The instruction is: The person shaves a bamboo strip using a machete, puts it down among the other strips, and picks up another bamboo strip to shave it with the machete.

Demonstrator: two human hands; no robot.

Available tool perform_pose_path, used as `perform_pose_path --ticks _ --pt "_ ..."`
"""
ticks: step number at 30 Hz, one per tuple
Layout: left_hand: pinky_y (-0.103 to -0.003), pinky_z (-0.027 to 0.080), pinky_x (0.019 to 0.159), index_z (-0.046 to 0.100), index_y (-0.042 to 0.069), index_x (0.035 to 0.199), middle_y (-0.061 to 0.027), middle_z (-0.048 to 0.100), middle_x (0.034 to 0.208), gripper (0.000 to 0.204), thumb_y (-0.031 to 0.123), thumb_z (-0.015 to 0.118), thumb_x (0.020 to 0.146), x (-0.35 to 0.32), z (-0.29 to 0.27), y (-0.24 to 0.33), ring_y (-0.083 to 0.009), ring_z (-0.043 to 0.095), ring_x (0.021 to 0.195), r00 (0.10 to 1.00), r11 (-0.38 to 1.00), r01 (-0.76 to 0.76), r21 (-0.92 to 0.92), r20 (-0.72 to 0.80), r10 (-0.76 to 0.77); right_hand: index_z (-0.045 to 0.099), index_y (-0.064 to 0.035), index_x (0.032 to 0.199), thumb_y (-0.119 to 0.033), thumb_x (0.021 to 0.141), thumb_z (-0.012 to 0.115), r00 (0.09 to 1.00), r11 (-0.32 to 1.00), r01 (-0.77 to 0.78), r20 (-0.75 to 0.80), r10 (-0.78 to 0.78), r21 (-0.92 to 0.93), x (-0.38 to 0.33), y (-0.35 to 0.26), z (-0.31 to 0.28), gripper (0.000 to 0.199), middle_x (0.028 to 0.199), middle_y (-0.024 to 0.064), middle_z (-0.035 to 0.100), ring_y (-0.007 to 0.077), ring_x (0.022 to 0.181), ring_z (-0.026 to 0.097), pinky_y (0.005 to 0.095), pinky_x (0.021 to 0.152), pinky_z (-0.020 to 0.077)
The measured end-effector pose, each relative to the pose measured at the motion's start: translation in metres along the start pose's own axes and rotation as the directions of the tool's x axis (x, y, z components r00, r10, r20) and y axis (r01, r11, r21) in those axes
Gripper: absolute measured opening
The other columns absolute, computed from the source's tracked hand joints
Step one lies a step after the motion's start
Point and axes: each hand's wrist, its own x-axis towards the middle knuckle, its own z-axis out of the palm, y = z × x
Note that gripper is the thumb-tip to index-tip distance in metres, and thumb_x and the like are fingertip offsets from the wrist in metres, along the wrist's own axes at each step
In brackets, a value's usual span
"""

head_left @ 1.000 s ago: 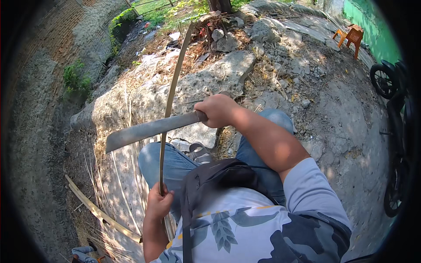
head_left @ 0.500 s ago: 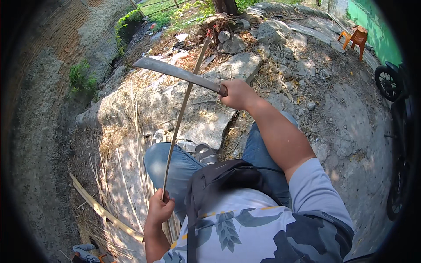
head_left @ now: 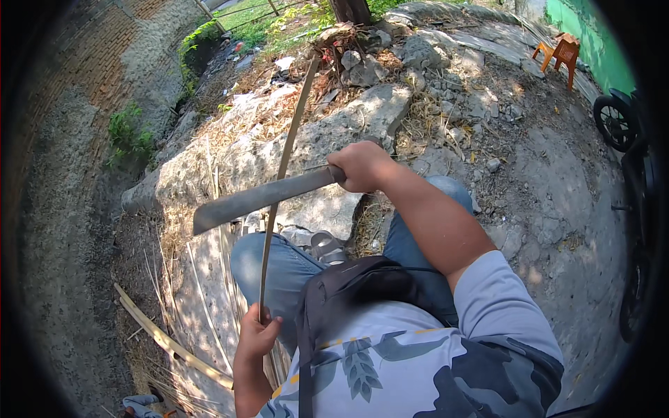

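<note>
In my left hand [head_left: 258,332], closed by my left knee, is the near end of a long, thin strip of what looks like bamboo [head_left: 287,150]. It slants up and away, its far end near the tree base. My right hand [head_left: 362,166] is wrapped round the handle of a machete [head_left: 265,198], out in front of my knees. The broad grey blade points left and crosses over the strip at about its middle. Whether the edge touches the strip I cannot tell.
Several pale strips [head_left: 209,306] and a wider curved split piece [head_left: 164,338] lie on the ground at my left. A broken concrete slab [head_left: 327,188] lies ahead, with rubble beyond. An orange chair [head_left: 563,57] and a motorcycle [head_left: 620,125] stand at right. Another person's leg [head_left: 143,404] shows bottom left.
The machete has come down along the strip toward me, its tip swinging lower and nearer. My left hand has stayed nearly still, and the strip's far end has shifted slightly left.
</note>
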Motion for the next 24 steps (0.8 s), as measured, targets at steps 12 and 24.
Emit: perform_pose_path --ticks 12,24 --pt "-0.023 0.035 0.054 0.046 0.01 0.089 0.006 0.045 0.075 0.026 -0.004 0.068 0.087 0.016 0.005 -0.009 -0.0027 0.042 0.064 0.997 0.997 -0.066 0.043 -0.032 0.068 0.069 -0.0147 0.097 -0.025 0.079 0.072 0.998 0.993 -0.023 -0.048 0.029 0.12 -0.003 -0.012 0.007 0.02 0.091 0.0124 0.072 0.0352 0.09 0.071 0.0483 0.08 0.056" --pt "-0.025 0.035 0.056 0.047 0.007 0.084 0.0043 0.044 0.073 0.022 0.001 0.068 0.084 0.001 -0.001 -0.003 -0.0045 0.04 0.067 0.999 0.997 0.048 -0.063 -0.008 -0.048 0.07 -0.0168 0.097 -0.021 0.077 0.073 0.999 0.999 -0.031 -0.038 0.032 0.031 0.001 0.009 -0.002 0.021 0.091 0.0104 0.073 0.0338 0.092 0.071 0.0458 0.08 0.0551"
